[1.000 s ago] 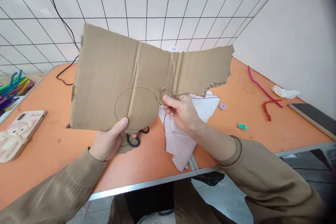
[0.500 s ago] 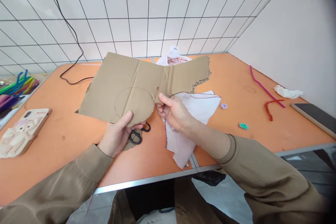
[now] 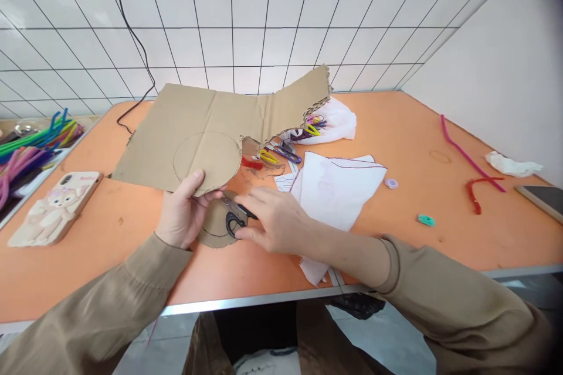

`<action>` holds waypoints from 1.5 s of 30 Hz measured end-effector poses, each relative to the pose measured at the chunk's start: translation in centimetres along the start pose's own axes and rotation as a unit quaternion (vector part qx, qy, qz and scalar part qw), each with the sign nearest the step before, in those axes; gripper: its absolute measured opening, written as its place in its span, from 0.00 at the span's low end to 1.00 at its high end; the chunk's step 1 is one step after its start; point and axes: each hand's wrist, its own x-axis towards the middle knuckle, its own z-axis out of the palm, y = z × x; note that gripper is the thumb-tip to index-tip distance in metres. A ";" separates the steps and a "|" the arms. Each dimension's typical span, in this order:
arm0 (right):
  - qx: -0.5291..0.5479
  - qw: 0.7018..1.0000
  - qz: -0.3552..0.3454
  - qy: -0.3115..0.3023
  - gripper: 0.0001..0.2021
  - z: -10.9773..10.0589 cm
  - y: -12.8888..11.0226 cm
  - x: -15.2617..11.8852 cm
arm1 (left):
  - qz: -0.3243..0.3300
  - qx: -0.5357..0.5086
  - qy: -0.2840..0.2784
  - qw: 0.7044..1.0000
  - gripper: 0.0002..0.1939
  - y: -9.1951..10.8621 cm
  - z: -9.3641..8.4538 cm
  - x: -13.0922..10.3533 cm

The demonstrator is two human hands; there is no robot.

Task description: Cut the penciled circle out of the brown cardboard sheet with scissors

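A large piece of brown cardboard point(image 3: 176, 123) with a drawn circle and a partly cut edge is tilted above the table. My left hand point(image 3: 183, 211) grips its lower edge, thumb on top beside the circle. My right hand point(image 3: 275, 220) is at the black-handled scissors point(image 3: 235, 222), its fingers around one handle loop. The scissors lie over a smaller round cardboard piece point(image 3: 215, 239) on the table, below the large sheet. Just right of my right hand is a white cloth point(image 3: 336, 187) with red stitching.
On the orange table point(image 3: 396, 246) are a phone in a bear case point(image 3: 59, 208), pipe cleaners point(image 3: 26, 155) at the left, a white bag point(image 3: 336, 123) of supplies, a purple button point(image 3: 391, 183), a teal clip point(image 3: 426, 220), a tissue point(image 3: 512, 164) and a dark phone point(image 3: 543, 199).
My right hand has let go of the cardboard's cut edge and moved down to the scissors. The cardboard has shifted left, uncovering the bag and tools behind it.
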 end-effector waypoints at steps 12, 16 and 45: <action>-0.091 0.990 0.058 -0.087 0.27 -0.8 -1.1 0.6 | -0.017 -0.015 0.005 1.000 0.08 0.0 0.4 -0.1; -0.081 0.986 0.086 -0.122 0.27 -1.2 -1.2 0.8 | -0.042 -0.042 0.017 0.998 0.07 0.2 0.5 0.0; 0.693 0.692 0.157 -0.129 0.25 -2.3 2.0 0.0 | 0.110 -0.083 0.085 0.987 0.09 1.6 -0.1 0.9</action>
